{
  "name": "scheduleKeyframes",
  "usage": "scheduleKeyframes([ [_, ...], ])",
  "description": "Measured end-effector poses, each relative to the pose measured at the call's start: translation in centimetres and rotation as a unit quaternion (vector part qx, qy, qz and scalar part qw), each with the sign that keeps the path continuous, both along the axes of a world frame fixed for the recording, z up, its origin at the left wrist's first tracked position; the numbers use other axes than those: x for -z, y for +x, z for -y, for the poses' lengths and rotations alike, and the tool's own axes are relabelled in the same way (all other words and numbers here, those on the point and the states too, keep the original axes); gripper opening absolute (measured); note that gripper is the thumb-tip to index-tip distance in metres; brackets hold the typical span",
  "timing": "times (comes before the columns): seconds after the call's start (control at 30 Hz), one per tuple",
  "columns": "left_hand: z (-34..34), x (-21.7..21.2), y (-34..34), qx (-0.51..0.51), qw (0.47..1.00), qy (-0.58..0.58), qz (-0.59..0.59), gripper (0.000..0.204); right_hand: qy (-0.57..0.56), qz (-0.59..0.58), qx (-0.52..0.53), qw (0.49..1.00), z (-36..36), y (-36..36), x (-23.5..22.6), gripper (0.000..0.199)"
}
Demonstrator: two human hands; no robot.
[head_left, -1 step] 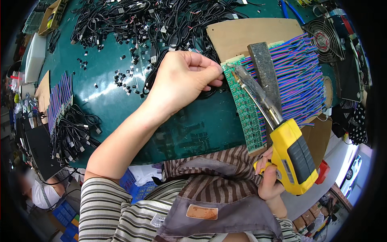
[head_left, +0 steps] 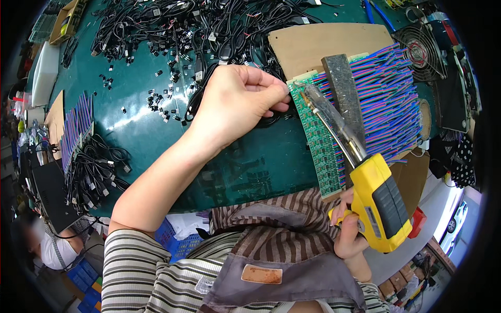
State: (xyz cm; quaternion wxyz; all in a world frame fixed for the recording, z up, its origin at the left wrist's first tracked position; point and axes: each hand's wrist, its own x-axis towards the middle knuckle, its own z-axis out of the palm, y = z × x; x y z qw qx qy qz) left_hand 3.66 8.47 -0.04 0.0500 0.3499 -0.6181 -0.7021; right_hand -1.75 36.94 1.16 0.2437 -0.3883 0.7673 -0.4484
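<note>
Clothing: a striped brown-and-cream shirt with a grey apron bib (head_left: pixel 271 261) filled the lower edge of the view, nearest the camera.
Right hand: the right hand (head_left: pixel 348 229) was closed around the grip of a yellow pistol-shaped soldering iron with a black side panel (head_left: pixel 380 202), low at the right.
Iron: its long clear-and-metal barrel slanted up and left, the tip resting at the top end of the board near the left fingertips.
Left hand: the left hand (head_left: pixel 237 101) was curled almost shut, thumb and fingertips pinched together at the board's upper left corner; what they pinched was too small to tell.
Board: a long green strip of small circuit boards (head_left: pixel 313 141) lay on the dark green table top (head_left: pixel 141 130), running from the table's near edge away from the person.
Wires: rows of red, blue and purple wires (head_left: pixel 391 99) fanned out to the right of the board, with a dark grey flat bar (head_left: pixel 342 88) lying across them.
Under the wires: a brown cardboard sheet (head_left: pixel 318 44).
Farther back: a tangle of black cables (head_left: pixel 172 26) and scattered small black parts (head_left: pixel 162 96).
Far right: a round black fan with a wire grille (head_left: pixel 420 52).
Left edge: a bundle of black cables (head_left: pixel 94 172) and another person's white sleeve (head_left: pixel 52 250).
</note>
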Motion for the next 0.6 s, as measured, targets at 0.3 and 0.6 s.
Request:
scheduleKeyframes([
  [0.3,0.58,0.33,-0.2,0.005,1.0,-0.022,-0.003,0.022,0.003,0.006,0.006,1.0,1.07,-0.22,-0.36,0.047],
  [0.6,0.57,0.07,-0.31,0.006,1.0,-0.027,0.003,0.022,-0.012,-0.001,0.009,1.0,0.43,0.02,-0.13,0.037],
])
